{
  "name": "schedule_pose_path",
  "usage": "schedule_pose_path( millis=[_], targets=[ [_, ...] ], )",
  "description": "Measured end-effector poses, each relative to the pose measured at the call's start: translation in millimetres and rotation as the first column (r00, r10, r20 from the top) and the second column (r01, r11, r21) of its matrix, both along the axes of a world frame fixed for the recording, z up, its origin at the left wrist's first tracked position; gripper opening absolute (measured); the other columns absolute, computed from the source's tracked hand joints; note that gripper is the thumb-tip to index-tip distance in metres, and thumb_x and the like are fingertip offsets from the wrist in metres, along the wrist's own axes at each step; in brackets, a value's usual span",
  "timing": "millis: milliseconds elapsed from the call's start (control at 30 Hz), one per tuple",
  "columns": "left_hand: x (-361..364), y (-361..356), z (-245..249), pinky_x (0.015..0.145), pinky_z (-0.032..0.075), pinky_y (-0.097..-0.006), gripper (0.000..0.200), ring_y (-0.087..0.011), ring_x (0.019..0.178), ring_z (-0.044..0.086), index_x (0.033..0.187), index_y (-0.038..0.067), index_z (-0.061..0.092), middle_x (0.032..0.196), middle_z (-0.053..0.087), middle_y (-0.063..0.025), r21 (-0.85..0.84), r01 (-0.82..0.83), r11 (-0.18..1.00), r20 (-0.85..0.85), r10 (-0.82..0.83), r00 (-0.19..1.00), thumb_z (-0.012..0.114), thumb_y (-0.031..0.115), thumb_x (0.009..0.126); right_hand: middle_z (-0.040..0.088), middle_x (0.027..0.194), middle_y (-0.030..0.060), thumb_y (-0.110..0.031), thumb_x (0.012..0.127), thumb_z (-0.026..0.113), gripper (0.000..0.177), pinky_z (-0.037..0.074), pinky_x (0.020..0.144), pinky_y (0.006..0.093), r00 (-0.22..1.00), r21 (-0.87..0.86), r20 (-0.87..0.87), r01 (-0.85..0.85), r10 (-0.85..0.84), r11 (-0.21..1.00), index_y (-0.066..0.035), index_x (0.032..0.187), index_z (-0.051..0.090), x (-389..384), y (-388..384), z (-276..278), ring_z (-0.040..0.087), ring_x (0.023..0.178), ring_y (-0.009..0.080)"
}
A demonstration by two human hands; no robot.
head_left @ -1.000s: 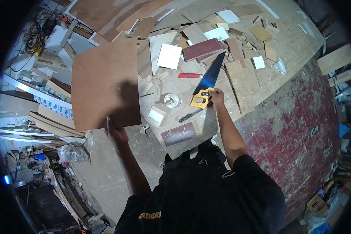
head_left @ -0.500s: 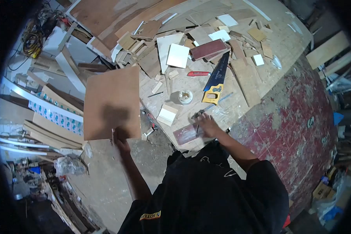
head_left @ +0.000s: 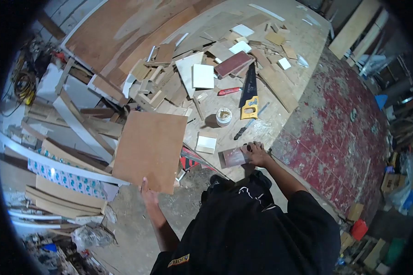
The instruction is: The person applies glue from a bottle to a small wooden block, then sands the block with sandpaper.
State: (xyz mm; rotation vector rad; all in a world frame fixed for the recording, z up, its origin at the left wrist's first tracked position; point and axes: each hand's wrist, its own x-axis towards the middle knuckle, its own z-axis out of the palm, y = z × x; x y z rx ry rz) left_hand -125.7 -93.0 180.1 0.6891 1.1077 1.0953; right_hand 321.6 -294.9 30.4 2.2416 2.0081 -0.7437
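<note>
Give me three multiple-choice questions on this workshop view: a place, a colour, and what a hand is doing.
1. Where is the saw? A) flat on the workbench B) on the floor C) leaning on a wall
2. What colour is the saw's handle? A) red B) yellow C) green
3. What is the left hand doing? A) hanging empty B) holding a hammer C) holding a brown board by its edge
Answers: 1 A, no hand touches it; the right hand rests on a small reddish panel. 2 B, yellow under the dark blade. 3 C, fingers clasp the board's lower edge.
</note>
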Motion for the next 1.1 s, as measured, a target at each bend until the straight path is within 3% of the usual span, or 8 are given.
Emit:
schedule_pose_path(
  millis=[333,367,500,700,767,833,1000,1100],
  targets=[
    [-9,0,-42,0.097,0.045,-0.0404,0.053,-0.0246,0.113,0.053,0.129,0.001,0.044,0.121,0.054,-0.0088,0.033,0.038,0.999,0.11,-0.042,0.993,0.064,0.027,0.087,0.043,0.124,0.0227,-0.035,0.073,0.07,0.065,0.044,0.093,0.0497,0.863,0.043,0.231,0.453,-0.45,0.89,-0.01,0.128,0.047,91,-5,30,0.044,0.115,0.0426],
    [-7,-5,-48,0.097,0.044,-0.0402,0.051,-0.0238,0.113,0.053,0.129,0.002,0.045,0.12,0.054,-0.0079,0.031,0.04,0.999,0.104,-0.043,0.994,0.063,0.027,0.087,0.044,0.125,0.0295,-0.035,0.075,0.068,0.086,0.039,0.096,0.052,0.831,-0.018,0.181,0.538,-0.526,0.843,-0.012,0.145,0.023,103,0,39,0.041,0.118,0.0465],
    [-21,-28,-84,0.094,0.045,-0.0384,0.045,-0.0206,0.112,0.053,0.126,0.005,0.047,0.119,0.056,-0.0063,-0.029,0.083,0.996,0.188,-0.076,0.979,0.061,0.026,0.089,0.042,0.128,0.0298,-0.038,0.075,0.068,0.087,0.042,0.095,0.0509,0.727,0.014,0.157,0.675,-0.669,0.737,-0.014,0.145,0.024,170,39,20,0.041,0.118,0.0488],
    [-35,-74,-125,0.093,0.044,-0.0384,0.04,-0.0212,0.108,0.055,0.122,0.001,0.053,0.111,0.06,-0.0055,0.004,0.022,1.0,-0.216,-0.02,0.976,0.056,0.028,0.092,0.041,0.134,0.021,-0.045,0.075,0.067,0.079,0.045,0.094,0.0502,0.448,0.114,0.088,0.883,-0.89,0.456,-0.018,0.141,0.033,250,129,33,0.041,0.122,0.0435],
    [-14,-88,-93,0.092,0.045,-0.0379,0.038,-0.0209,0.106,0.056,0.12,0.001,0.054,0.109,0.061,-0.006,-0.033,0.008,0.999,-0.114,-0.012,0.993,0.056,0.027,0.093,0.042,0.132,0.0199,-0.042,0.078,0.065,0.075,0.045,0.094,0.0509,0.411,0.112,0.11,0.9,-0.905,0.422,-0.016,0.141,0.033,274,157,28,0.041,0.123,0.0423],
    [-11,-93,-77,0.086,0.047,-0.0369,0.034,-0.0213,0.098,0.059,0.116,0.002,0.056,0.107,0.062,-0.0092,0.059,0.259,0.964,0.259,-0.265,0.929,0.055,0.026,0.093,0.041,0.131,0.0203,-0.046,0.076,0.066,0.073,0.047,0.089,0.0547,0.413,0.11,0.119,0.898,-0.903,0.425,-0.016,0.136,0.039,286,175,27,0.042,0.121,0.0416],
    [7,-125,-61,0.082,0.048,-0.0352,0.033,-0.0215,0.093,0.06,0.112,0.0,0.058,0.102,0.063,-0.0111,-0.116,-0.141,0.983,-0.091,0.131,0.987,0.053,0.028,0.094,0.044,0.127,0.0228,-0.039,0.079,0.065,0.07,0.042,0.096,0.0514,0.391,0.096,0.039,0.915,-0.92,0.393,-0.011,0.137,0.037,291,187,0,0.043,0.12,0.0414],
    [14,-131,-58,0.083,0.048,-0.035,0.032,-0.0218,0.094,0.06,0.114,0.0,0.057,0.102,0.063,-0.011,-0.168,-0.145,0.975,-0.103,0.129,0.986,0.054,0.026,0.094,0.048,0.121,0.0257,-0.031,0.074,0.071,0.07,0.04,0.097,0.0464,0.652,0.392,0.076,0.676,-0.754,0.624,-0.005,0.132,0.04,225,173,13,0.047,0.115,0.0412]
  ],
)
